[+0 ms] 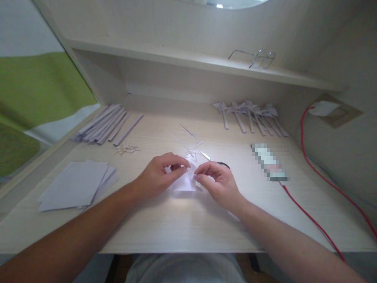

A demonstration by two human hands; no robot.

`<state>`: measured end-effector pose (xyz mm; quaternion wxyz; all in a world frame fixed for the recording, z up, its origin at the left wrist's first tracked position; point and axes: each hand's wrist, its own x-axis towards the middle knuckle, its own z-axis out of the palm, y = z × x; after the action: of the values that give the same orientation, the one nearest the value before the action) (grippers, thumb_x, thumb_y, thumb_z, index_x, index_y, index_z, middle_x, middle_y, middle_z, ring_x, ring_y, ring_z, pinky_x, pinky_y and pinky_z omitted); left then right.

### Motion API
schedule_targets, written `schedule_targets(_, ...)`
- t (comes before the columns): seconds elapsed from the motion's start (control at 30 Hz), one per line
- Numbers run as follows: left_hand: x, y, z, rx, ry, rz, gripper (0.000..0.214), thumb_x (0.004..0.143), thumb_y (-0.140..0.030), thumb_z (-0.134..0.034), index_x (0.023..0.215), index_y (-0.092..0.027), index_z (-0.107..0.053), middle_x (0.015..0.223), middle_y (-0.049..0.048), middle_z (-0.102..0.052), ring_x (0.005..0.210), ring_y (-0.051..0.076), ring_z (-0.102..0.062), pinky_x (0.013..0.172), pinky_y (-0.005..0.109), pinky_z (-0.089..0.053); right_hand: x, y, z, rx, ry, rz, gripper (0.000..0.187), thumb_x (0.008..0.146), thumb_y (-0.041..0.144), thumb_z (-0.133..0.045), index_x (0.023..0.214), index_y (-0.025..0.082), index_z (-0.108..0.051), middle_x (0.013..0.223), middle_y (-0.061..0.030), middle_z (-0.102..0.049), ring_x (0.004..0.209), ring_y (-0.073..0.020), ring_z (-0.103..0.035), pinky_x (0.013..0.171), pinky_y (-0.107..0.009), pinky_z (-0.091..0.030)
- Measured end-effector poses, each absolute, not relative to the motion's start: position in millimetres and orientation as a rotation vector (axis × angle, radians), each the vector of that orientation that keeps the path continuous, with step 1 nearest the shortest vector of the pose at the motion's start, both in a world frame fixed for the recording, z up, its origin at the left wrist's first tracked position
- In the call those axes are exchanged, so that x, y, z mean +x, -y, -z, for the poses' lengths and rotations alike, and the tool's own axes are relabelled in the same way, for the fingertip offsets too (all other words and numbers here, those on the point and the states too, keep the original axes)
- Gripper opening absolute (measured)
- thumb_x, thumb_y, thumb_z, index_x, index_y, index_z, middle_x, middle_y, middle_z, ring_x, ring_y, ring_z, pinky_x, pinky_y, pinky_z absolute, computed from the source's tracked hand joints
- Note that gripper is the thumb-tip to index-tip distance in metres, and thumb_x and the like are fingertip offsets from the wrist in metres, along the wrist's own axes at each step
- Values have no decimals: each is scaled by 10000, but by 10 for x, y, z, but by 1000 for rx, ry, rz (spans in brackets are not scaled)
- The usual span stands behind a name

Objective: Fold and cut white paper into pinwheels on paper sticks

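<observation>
In the middle of the desk my left hand (160, 173) and my right hand (219, 182) face each other, fingertips close together in a pinch. Between them runs a short, thin pale stick (191, 171), with its ends hidden by the fingers. Beneath lies a see-through whitish sheet or bag (187, 186), partly covered by both hands. Scissors (206, 156) poke out beyond my right hand, blades facing away and the dark handle mostly hidden. Several thin white sticks (193, 149) lie loosely just past my fingers.
At left are rolled paper tubes (110, 122), a heap of small pale pieces (126, 149) and stacked paper squares (73, 182). Paper pinwheels (250, 114) lie back right, near a phone (269, 162) on a red cable (312, 222). Glasses (262, 59) rest on the shelf (182, 59).
</observation>
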<state>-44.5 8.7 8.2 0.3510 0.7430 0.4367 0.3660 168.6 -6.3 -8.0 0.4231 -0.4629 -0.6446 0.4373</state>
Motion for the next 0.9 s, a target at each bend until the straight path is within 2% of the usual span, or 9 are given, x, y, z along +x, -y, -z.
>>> schedule_targets(0.23,-462,-80,-91,1928,-1167,-823,174,894,-248,-621,925,-211,-789,866,4,-778,715,145,-645,634,251,-444,1704,86,49,-1163,1696,-952,125,805,116,-647,827,205,-731,754,-1,-702,715,-161,-638,694,-286,-492)
schedule_targets(0.37,-477,-89,-46,1922,-1153,-809,188,895,-225,-608,924,-212,-793,891,4,-786,770,157,-678,682,252,-470,1698,89,44,-1164,1727,-931,126,808,117,-648,830,208,-732,756,-3,-705,717,-162,-638,692,-284,-496)
schedule_targets(0.5,-472,-103,-13,1924,-1146,-806,211,890,-197,-587,913,-216,-796,841,4,-781,739,159,-686,661,250,-483,1680,79,54,-1163,1760,-946,115,819,137,-640,833,209,-729,762,-8,-703,723,-166,-642,681,-283,-497)
schedule_targets(0.67,-468,-112,-10,1959,-1140,-837,221,890,-205,-591,942,-233,-804,860,7,-792,756,167,-700,708,262,-513,1682,82,61,-1158,1763,-936,115,819,134,-634,825,210,-721,756,-5,-699,716,-164,-638,676,-281,-496)
schedule_targets(0.9,-464,-113,-9,1963,-1131,-822,228,889,-200,-580,936,-227,-802,882,1,-795,773,163,-699,699,250,-501,1691,92,46,-1166,1783,-923,121,822,124,-638,830,205,-726,764,-5,-707,727,-163,-643,698,-282,-495)
